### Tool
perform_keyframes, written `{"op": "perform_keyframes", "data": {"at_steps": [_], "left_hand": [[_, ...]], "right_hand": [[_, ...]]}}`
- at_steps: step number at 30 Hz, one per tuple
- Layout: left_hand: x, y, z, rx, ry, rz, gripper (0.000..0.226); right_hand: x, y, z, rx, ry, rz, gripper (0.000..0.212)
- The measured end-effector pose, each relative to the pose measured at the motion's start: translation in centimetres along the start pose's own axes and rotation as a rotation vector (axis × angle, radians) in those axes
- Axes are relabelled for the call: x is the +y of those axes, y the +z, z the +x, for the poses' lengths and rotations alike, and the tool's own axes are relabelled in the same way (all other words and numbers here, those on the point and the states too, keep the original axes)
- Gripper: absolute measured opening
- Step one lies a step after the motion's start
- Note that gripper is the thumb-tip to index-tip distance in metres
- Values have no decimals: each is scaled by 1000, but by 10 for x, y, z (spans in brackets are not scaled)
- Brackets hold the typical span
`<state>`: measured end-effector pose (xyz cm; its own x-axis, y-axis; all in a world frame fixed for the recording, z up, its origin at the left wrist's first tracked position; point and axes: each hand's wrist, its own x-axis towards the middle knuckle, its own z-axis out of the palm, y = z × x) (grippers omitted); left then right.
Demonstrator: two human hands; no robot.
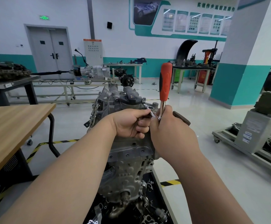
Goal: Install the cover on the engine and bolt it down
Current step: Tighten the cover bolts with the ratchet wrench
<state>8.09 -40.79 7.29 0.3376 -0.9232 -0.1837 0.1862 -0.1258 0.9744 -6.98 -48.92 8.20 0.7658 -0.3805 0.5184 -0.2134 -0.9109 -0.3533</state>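
A grey engine (125,168) stands upright in front of me, with a metal cover (115,101) on its top and a black oil filler cap (130,98) on that. My left hand (130,123) pinches the chrome extension bar (147,109) of a ratchet, whose tip meets the cover beside the cap. My right hand (172,131) grips the ratchet (164,84) near its head; the orange and black handle points straight up. The bolt under the socket is hidden.
A wooden-topped table (10,126) stands to my left. Loose metal parts (147,212) lie on the black stand at the engine's foot. A wheeled cart with another engine (257,135) is on the right. Workbenches and a gearbox rig (89,71) line the far wall.
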Motion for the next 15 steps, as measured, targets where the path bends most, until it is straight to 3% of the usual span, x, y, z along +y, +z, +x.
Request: {"op": "perform_keyframes", "data": {"at_steps": [11,13,15], "left_hand": [[0,0,1,-24,35,-34,26],[-1,1,1,-16,52,-47,28],[-2,4,2,14,75,-72,29]], "right_hand": [[3,5,5,50,6,124,11],[0,7,6,14,124,407,16],[-5,11,5,-33,368,951,18]]}}
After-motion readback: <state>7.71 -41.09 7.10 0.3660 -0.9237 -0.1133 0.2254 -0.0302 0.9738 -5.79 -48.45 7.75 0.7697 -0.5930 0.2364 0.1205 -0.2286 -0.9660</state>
